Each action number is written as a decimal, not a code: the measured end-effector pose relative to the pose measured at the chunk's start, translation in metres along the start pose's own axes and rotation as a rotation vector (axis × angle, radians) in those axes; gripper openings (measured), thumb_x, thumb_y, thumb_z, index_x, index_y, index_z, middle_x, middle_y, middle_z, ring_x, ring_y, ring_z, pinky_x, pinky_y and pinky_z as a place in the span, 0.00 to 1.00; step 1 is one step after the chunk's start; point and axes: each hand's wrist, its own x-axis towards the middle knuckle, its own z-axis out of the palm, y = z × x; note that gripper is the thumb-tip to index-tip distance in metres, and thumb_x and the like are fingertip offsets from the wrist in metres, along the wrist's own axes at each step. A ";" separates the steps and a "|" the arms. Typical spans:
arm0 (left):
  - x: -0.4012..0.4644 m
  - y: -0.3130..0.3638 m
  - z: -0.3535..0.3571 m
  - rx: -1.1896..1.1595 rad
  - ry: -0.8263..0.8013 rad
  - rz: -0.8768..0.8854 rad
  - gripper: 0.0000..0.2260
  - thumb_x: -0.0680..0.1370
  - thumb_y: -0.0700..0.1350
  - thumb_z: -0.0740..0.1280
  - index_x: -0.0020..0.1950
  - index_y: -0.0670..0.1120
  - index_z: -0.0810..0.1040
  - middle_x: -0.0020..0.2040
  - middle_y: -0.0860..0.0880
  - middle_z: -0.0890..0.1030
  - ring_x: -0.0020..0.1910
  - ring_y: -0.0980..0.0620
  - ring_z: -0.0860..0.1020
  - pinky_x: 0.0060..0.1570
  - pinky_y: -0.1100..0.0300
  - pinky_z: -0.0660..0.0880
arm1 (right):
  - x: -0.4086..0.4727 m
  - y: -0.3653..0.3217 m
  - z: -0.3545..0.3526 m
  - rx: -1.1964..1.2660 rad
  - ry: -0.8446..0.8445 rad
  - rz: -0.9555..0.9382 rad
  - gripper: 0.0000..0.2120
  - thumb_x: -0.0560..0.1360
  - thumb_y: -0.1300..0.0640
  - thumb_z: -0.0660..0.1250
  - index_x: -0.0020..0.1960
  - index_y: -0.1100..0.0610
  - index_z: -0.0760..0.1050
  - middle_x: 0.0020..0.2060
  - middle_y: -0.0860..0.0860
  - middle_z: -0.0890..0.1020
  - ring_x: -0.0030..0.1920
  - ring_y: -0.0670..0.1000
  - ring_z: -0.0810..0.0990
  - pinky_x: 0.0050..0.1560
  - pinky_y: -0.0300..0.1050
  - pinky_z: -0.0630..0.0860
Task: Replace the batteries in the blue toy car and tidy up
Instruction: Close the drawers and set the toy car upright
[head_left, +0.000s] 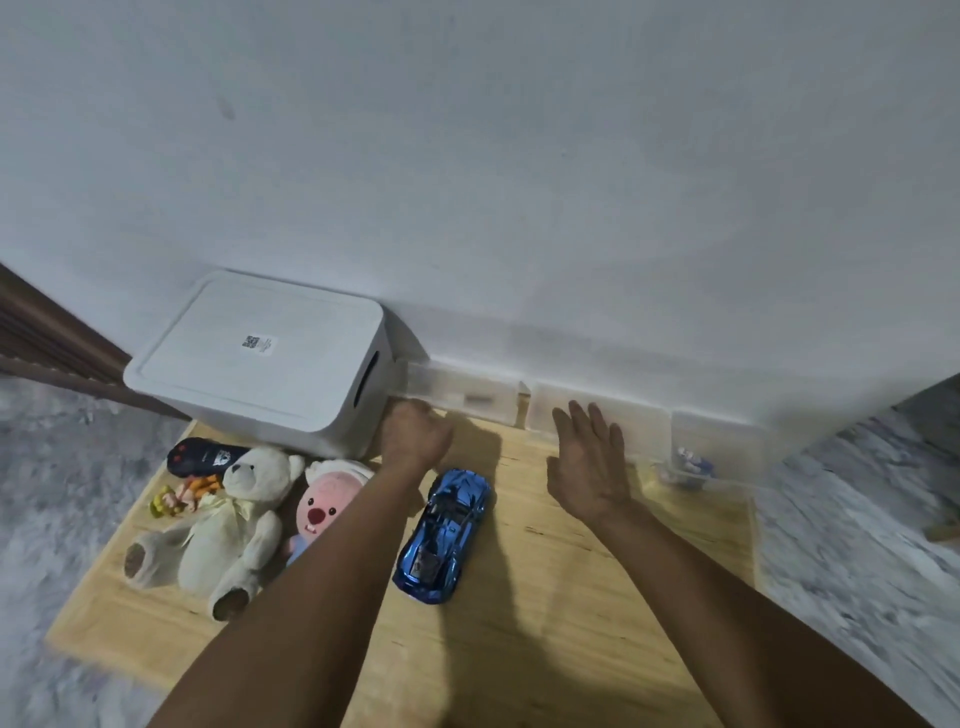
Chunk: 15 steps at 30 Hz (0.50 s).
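My forearms reach out over the wooden board (519, 649), the blue toy car (444, 535) lying between them, untouched. My right hand (589, 467) hangs flat, fingers spread wide, near the clear boxes (597, 415) at the wall. My left hand (415, 431) curls by the white bin (260, 358) (its grip I cannot tell).

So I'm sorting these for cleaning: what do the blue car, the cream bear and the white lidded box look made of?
Blue car: glossy, chrome-like shell with mirror highlights, plastic or metal, can't tell which.
Cream bear: soft plush fabric, fuzzy surface, brown soles.
White lidded box: matte moulded plastic, going by its rounded corners and handle slot.
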 end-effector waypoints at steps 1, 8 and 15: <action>0.000 0.003 -0.001 -0.029 0.005 0.004 0.04 0.74 0.40 0.66 0.41 0.41 0.79 0.33 0.48 0.77 0.36 0.49 0.75 0.30 0.63 0.67 | 0.003 -0.004 0.000 0.009 0.030 -0.044 0.31 0.76 0.60 0.65 0.76 0.57 0.59 0.76 0.56 0.60 0.77 0.58 0.54 0.75 0.57 0.53; 0.000 0.014 -0.003 -0.174 0.002 0.065 0.29 0.73 0.38 0.66 0.75 0.45 0.67 0.70 0.44 0.74 0.68 0.43 0.72 0.65 0.53 0.69 | 0.042 -0.040 -0.007 0.024 0.072 -0.208 0.25 0.77 0.58 0.66 0.72 0.56 0.65 0.72 0.55 0.67 0.68 0.58 0.69 0.64 0.51 0.66; 0.001 -0.003 -0.011 -0.166 -0.024 0.181 0.29 0.73 0.36 0.67 0.73 0.47 0.68 0.63 0.46 0.77 0.60 0.45 0.76 0.59 0.55 0.75 | 0.071 -0.047 -0.017 0.233 0.057 -0.066 0.12 0.77 0.65 0.63 0.59 0.61 0.78 0.52 0.59 0.83 0.53 0.61 0.80 0.54 0.51 0.75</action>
